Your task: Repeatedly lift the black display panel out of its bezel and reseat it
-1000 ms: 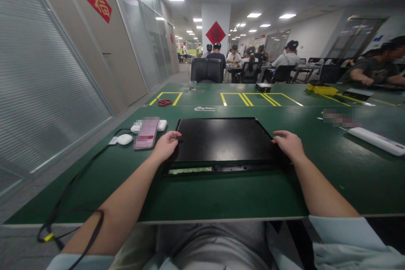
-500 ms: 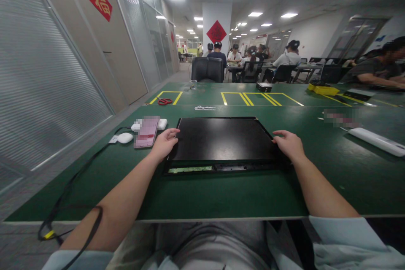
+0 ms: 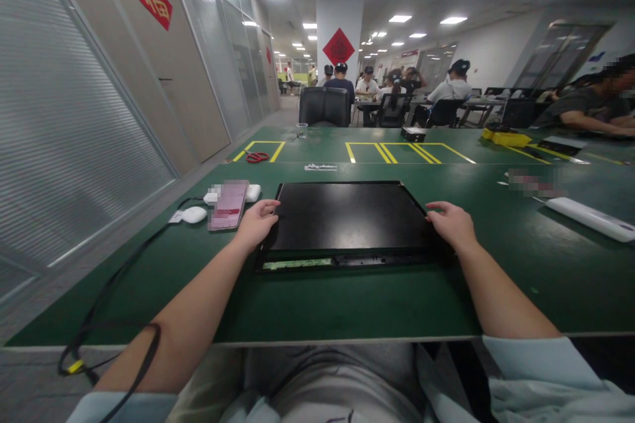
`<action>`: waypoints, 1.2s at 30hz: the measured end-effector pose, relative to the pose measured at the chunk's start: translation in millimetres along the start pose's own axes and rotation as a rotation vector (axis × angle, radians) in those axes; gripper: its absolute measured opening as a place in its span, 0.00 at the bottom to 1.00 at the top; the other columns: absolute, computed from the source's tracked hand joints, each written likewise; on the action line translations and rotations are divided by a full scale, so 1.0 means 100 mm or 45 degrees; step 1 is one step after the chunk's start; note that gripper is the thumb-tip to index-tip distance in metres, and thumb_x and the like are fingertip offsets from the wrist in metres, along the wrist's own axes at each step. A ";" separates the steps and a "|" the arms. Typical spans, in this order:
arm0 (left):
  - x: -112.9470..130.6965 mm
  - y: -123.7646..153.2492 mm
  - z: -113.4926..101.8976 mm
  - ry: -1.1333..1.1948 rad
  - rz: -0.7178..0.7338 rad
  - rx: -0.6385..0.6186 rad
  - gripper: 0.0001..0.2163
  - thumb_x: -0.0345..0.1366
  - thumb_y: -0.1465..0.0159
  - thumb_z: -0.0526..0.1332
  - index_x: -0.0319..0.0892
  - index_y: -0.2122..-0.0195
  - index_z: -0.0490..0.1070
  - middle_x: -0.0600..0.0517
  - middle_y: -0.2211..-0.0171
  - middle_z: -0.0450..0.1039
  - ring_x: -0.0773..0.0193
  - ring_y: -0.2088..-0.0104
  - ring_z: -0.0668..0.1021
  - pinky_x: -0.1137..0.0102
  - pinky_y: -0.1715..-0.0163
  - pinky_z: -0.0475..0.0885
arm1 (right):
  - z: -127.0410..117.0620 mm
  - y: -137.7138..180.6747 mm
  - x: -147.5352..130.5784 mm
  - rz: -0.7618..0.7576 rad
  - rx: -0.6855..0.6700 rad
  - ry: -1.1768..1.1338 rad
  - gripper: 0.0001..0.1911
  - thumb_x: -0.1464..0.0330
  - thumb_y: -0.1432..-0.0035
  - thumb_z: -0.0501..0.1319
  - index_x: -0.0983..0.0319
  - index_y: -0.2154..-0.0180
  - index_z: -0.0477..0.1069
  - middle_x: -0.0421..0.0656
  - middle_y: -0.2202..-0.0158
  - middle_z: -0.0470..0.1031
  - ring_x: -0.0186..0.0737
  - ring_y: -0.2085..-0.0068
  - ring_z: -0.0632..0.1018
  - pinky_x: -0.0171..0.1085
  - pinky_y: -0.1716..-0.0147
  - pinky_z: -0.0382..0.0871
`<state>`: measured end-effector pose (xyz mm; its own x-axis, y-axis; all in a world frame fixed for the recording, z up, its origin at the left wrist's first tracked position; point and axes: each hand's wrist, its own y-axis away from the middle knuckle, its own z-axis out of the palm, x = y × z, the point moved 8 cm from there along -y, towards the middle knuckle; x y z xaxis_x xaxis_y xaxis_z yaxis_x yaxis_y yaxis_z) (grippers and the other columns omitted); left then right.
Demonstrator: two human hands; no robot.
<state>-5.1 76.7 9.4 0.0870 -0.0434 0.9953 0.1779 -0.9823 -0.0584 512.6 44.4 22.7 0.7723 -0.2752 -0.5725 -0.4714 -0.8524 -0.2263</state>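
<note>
Far left, a thin black cord (image 3: 157, 337) loops over the bare left forearm (image 3: 198, 307), and that bothers me: one quick pull back could snag it. Next along, a flat pink smartphone (image 3: 227, 209) lies on the green-topped table (image 3: 347, 310), close to the left hand (image 3: 256, 223); a wrist swinging outward could shove it. That hand has its fingers curled, thumb and forefinger slightly apart at the left edge of the wide, black, rectangular panel (image 3: 347, 215). Pinching or merely touching? I can't tell. The panel sits squarely in front of the person, and along its near edge runs a slim green circuit board (image 3: 297, 265), uncovered. There's the weak spot, I'd say: should the panel slide bodyward, its edge could scrape the board. Now the right hand (image 3: 452, 221), bent likewise, thumb and forefinger close together at the right edge, its grip just as unclear. Fingertips only, both sides: uneven force could twist the panel, even crack it if it's brittle. Further right, a long, white, plastic-looking bar (image 3: 590, 219) lies well apart.
</note>
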 end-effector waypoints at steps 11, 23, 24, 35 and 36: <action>-0.10 -0.06 -0.05 0.169 -0.100 0.050 0.15 0.28 0.53 0.70 0.41 0.63 0.74 0.51 0.69 0.80 0.61 0.69 0.82 0.66 0.64 0.77 | 0.06 -0.03 0.03 0.228 -0.246 -1.052 0.33 0.49 0.34 0.43 0.64 0.47 0.73 0.60 0.52 0.82 0.52 0.56 0.83 0.44 0.60 0.77; -0.01 -0.02 -0.08 -0.098 0.071 0.118 0.14 0.29 0.55 0.71 0.43 0.65 0.77 0.44 0.57 0.82 0.50 0.48 0.81 0.57 0.44 0.74 | -0.03 0.10 -0.25 0.034 -0.336 -1.578 0.40 0.45 0.34 0.34 0.58 0.37 0.66 0.61 0.40 0.74 0.56 0.41 0.78 0.55 0.46 0.72; 0.00 -0.01 -0.08 -0.113 0.076 0.117 0.14 0.29 0.55 0.71 0.43 0.65 0.77 0.44 0.57 0.82 0.50 0.48 0.81 0.57 0.45 0.74 | -0.04 0.10 -0.25 0.032 -0.328 -1.564 0.41 0.44 0.34 0.34 0.58 0.37 0.66 0.61 0.40 0.74 0.56 0.41 0.78 0.55 0.47 0.72; 0.05 -0.01 -0.08 -0.031 0.108 0.152 0.14 0.31 0.57 0.70 0.43 0.67 0.74 0.48 0.61 0.81 0.56 0.59 0.83 0.58 0.48 0.76 | 0.06 -0.13 0.15 0.084 0.057 -0.823 0.19 0.52 0.45 0.61 0.59 0.62 0.79 0.51 0.59 0.85 0.54 0.51 0.81 0.46 0.52 0.74; 0.05 -0.02 -0.08 -0.012 0.105 0.142 0.15 0.30 0.57 0.70 0.43 0.67 0.74 0.48 0.62 0.81 0.56 0.59 0.83 0.58 0.47 0.76 | 0.07 -0.14 0.16 0.057 0.065 -0.704 0.18 0.53 0.45 0.61 0.59 0.64 0.80 0.49 0.61 0.85 0.54 0.52 0.81 0.46 0.52 0.73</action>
<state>-12.7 76.6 15.1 0.1148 -0.1210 0.9860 0.2779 -0.9490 -0.1488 528.8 55.1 11.4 0.4191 -0.0246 -0.9076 -0.5294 -0.8188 -0.2222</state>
